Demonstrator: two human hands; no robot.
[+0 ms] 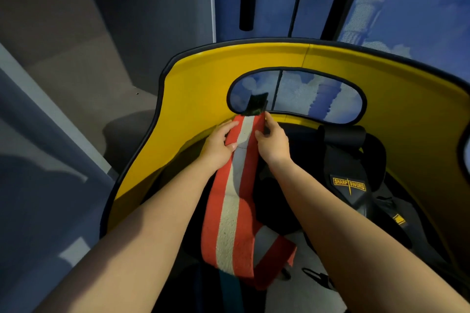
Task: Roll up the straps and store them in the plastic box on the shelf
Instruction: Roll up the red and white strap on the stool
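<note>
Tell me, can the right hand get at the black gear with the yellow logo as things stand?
Probably yes. The right hand pinches the red and white strap, but the black gear lies uncovered just to its right, nothing between them.

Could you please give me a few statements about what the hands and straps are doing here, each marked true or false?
1. Both hands hold the red strap with a white centre stripe near its far end. True.
2. The left hand is resting idle on the yellow curved panel with black edging. False: it grips the strap's left edge.
3. A black strap end sticks out beyond the red strap's far end. True.
4. The right hand holds the black padded gear with a yellow "SHARP SWORD" label. False: that gear lies untouched to the right; the right hand's fingers pinch the red strap's right edge.
5. The red strap is fully rolled up. False: it lies stretched out flat.
</note>
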